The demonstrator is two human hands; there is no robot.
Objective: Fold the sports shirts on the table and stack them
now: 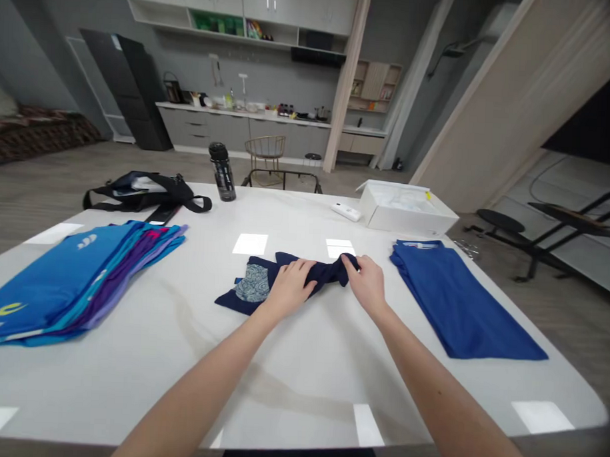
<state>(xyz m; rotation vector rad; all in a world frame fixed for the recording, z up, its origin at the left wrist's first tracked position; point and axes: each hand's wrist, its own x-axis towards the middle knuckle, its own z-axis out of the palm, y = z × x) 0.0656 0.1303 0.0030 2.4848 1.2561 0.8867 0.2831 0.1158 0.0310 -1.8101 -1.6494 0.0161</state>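
A small navy garment [325, 274] lies bunched on the white table in front of me; its exact kind is not clear. Its left part shows a grey-blue swirl-patterned panel [256, 284]. My left hand [292, 285] rests on the middle of the cloth, fingers stretched out flat and thumb apart. At the garment's right end, my right hand [366, 277] pinches the rolled edge between thumb and fingers. To the right lies a folded blue garment [463, 297]. A stack of blue and purple shirts [78, 274] lies to the left.
On the far side of the white table [300, 375] stand a black bottle [223, 172] and an open white box [403, 215]. A white device [346, 212] lies beside the box. A black bag [149, 191] and a phone [163, 214] are at the back left.
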